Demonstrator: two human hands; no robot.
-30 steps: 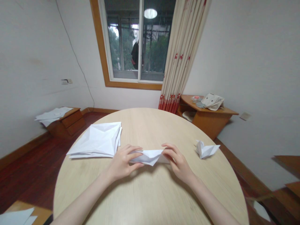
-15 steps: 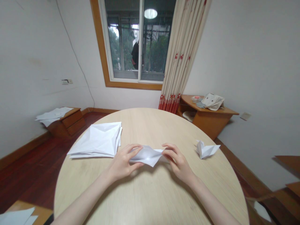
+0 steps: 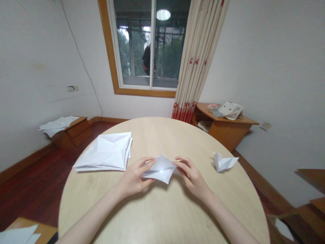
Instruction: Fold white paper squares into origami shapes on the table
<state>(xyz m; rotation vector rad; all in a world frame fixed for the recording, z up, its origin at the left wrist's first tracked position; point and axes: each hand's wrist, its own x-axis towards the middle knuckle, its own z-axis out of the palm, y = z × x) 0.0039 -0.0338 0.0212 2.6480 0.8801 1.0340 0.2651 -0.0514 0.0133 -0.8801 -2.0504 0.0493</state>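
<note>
A small white folded paper (image 3: 161, 170) is held between my two hands over the middle of the round table. Its top is spread, with one point toward me and one away. My left hand (image 3: 137, 174) grips the left side, thumb below and fingers above. On the right side, my right hand (image 3: 190, 172) pinches the paper's edge with its fingertips; its thumb is mostly hidden. Left of my hands lies a stack of creased white paper sheets (image 3: 106, 150). To the right stands a folded white paper figure (image 3: 223, 162) with pointed ends.
The round wooden table (image 3: 157, 217) fills the foreground. A low drawer cabinet (image 3: 80, 130) with papers stands at the left wall. Behind the table at right, a wooden corner desk (image 3: 228, 130) carries a pale bag (image 3: 230, 110). A curtain (image 3: 195, 61) hangs beside the window.
The folded paper between my hands has spread wider, its far point rising and its near point moving slightly toward me. Both hands keep their hold almost in place.
</note>
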